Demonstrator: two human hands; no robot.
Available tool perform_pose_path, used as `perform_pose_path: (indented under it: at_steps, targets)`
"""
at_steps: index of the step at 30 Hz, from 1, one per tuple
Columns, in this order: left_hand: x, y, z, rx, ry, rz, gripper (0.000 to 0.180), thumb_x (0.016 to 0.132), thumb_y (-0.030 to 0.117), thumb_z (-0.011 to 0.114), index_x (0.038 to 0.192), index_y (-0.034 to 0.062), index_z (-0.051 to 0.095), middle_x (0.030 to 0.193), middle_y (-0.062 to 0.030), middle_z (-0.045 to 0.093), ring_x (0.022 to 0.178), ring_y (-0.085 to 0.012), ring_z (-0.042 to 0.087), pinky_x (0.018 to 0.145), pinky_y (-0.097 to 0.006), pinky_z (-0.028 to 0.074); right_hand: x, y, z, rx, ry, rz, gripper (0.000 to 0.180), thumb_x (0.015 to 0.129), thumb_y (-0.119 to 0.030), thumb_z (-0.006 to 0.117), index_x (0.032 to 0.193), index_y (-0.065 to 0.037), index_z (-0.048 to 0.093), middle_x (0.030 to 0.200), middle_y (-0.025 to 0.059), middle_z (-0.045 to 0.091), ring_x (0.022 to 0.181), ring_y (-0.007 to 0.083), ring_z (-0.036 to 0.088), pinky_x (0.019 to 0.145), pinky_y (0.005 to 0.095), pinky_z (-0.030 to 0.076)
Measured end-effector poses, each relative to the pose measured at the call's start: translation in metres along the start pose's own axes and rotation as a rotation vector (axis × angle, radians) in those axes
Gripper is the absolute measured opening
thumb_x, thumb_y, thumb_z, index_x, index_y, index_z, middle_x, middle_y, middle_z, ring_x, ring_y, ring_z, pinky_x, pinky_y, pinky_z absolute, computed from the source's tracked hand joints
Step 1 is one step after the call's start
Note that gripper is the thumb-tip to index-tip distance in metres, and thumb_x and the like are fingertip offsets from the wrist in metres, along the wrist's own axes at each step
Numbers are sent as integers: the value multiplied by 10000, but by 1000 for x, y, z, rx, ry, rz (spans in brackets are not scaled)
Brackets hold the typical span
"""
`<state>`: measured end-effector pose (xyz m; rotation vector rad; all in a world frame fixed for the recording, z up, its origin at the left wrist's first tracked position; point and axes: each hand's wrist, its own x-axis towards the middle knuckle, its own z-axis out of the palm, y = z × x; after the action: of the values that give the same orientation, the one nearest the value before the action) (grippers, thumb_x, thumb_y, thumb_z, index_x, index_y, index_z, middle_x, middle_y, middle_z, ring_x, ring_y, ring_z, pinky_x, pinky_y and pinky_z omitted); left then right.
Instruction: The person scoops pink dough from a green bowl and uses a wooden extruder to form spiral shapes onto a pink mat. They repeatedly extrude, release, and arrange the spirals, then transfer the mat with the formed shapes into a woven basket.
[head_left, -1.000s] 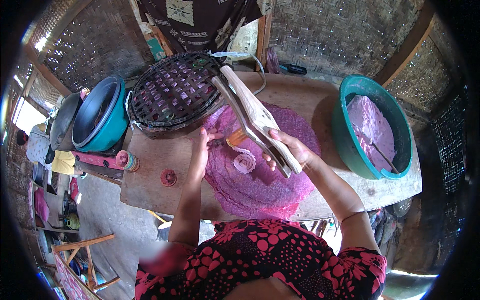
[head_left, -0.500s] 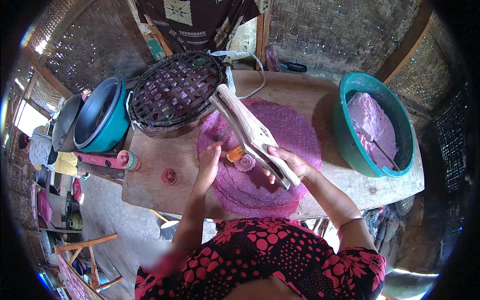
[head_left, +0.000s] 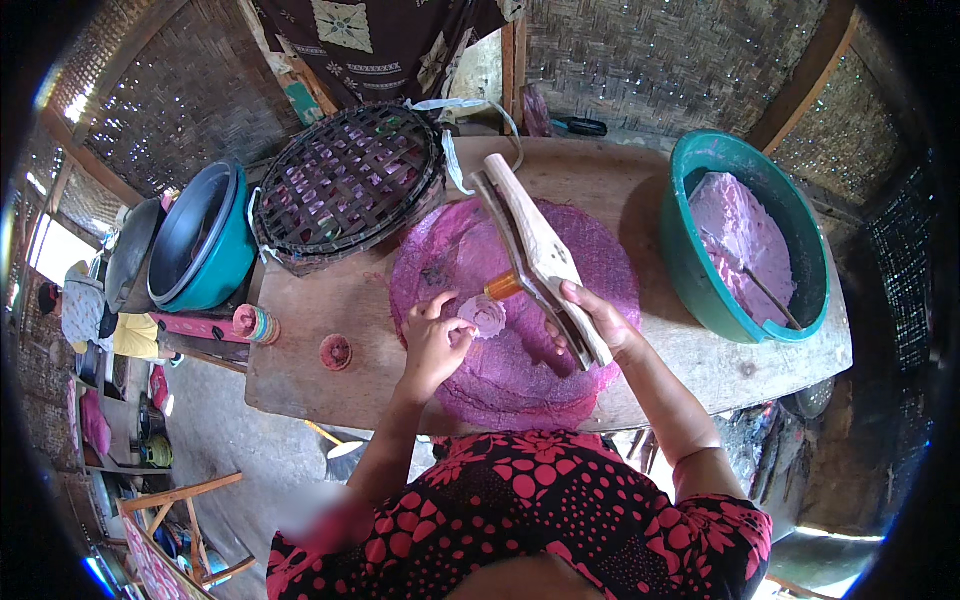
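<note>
My right hand (head_left: pixel 598 320) grips a hinged wooden press (head_left: pixel 545 255), tilted above the mat, its far end pointing away from me. An orange-brown cylinder (head_left: pixel 503 286) sticks out of the press's left side. Just below its mouth lies a ruffled pale pink dough coil (head_left: pixel 483 316). My left hand (head_left: pixel 437 345) is at the coil's left edge, thumb and a finger pinched together there, the other fingers bent and raised. Beneath both hands spreads a round purple-pink cloth mat (head_left: pixel 590 240).
A green basin (head_left: pixel 685 270) of pink dough with a stick stands at right. A dark woven basket (head_left: pixel 350 190) and a teal tub (head_left: pixel 215 250) are at left. Stacked small rings (head_left: pixel 257 323) and a small red round piece (head_left: pixel 336 351) sit nearer. Another person (head_left: pixel 90 315) is far left.
My left hand has moved from beside the coil to its edge, its fingers curling in. The press has swung slightly to the right and more upright, still in my right hand.
</note>
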<state>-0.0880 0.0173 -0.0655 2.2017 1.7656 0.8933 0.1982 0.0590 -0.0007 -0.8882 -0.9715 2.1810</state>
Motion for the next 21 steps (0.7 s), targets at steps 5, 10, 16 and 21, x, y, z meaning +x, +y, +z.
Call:
perform_pose_path:
  at_steps: [5,10,16,21]
  targets:
    - [6,12,0,77,-47,9,102,719,226,799,811,192,772,1354,11,555,1174,-353,483,1013,-487,359,-10,-2,-4,23,64,-7,594,921,-593,580,1140,-42,607,787,122,622,676,213,611,618,329,513]
    - [7,16,3,112,3,-7,316,670,257,841,930,159,690,1328,-55,547,1178,-380,477,1027,-521,344,-14,-3,-5,-46,49,-83,616,947,-586,548,1158,-8,576,758,111,616,628,189,620,555,311,510]
    - [75,22,-34,-809,-127,-378,625,848,441,746,1277,56,504,1300,-144,532,1230,-272,503,1071,-439,355,-16,-19,0,-122,0,-52,602,945,-570,565,1162,-8,581,760,104,626,631,174,618,553,300,525]
    - [185,31,-73,-2155,-181,5,762,956,677,414,1331,23,518,1359,-181,567,1235,-325,549,1162,-525,325,1,-63,13,-198,-187,149,654,948,-655,488,1186,-53,575,828,103,654,699,177,665,599,302,562]
